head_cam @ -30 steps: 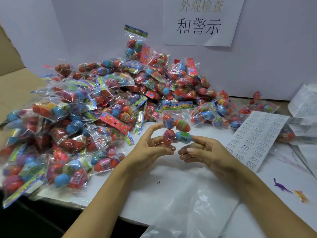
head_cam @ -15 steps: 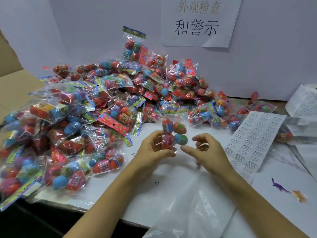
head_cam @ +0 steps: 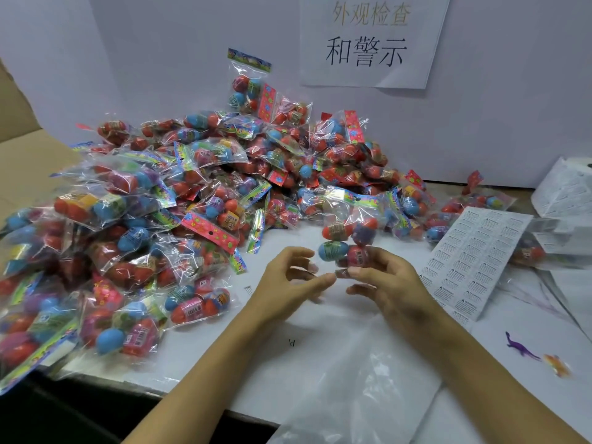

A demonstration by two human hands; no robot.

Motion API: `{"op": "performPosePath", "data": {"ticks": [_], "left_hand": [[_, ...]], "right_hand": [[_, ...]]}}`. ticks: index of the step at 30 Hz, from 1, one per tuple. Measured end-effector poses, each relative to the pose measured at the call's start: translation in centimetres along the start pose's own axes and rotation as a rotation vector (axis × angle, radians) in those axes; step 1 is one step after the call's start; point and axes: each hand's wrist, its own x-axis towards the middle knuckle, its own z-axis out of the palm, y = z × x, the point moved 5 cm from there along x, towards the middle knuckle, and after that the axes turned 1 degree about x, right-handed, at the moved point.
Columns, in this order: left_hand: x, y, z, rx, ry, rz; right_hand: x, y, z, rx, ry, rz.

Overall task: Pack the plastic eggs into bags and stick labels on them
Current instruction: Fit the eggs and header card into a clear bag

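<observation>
Glossy, crinkled clear plastic is seen on the heaped bags (head_cam: 179, 219); the eggs (head_cam: 333, 249) inside look smooth and shiny. The label sheet (head_cam: 474, 261) and the wall sign (head_cam: 368, 43) are matt paper.

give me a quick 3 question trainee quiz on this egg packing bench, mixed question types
1. True or false: the bag of eggs held up at the middle is gripped by the right hand.
2. Multiple choice: the label sheet lies A) left of the left hand B) right of the right hand C) on top of the pile of packed bags.
3. Fill in: near the table's right edge lie a purple and an orange toy ____.

Key: 1 true; 2 B; 3 dinosaur
</observation>
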Motion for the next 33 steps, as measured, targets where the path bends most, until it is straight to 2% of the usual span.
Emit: {"op": "performPosePath", "data": {"ticks": [2, 6, 11, 16, 26, 33], "left_hand": [[-0.1, -0.2, 0.5, -0.084, -0.085, -0.073], [-0.3, 0.2, 0.6, -0.131, -0.153, -0.103], [-0.6, 0.5, 0.7, -0.130, -0.178, -0.088], [-0.4, 0.5, 0.3, -0.128, -0.214, -0.087], [-0.7, 0.8, -0.7, -0.218, -0.335, -0.135], [-1.0, 0.7, -0.6, -0.261, -0.417, -0.182]], "right_hand": [[0.0, -0.1, 0.3, 0.022, -0.069, 0.031], [0.0, 0.0, 0.7, -0.004, -0.113, 0.044], [-0.4, -0.2, 0.9, -0.180, -0.114, -0.007], [-0.2, -0.8, 0.6, -0.237, -0.141, -0.018], [-0.6, -2.2, -0.1, -0.178, -0.294, 0.069], [-0.9, -2.6, -0.8, -0.153, -0.344, 0.110]]}}
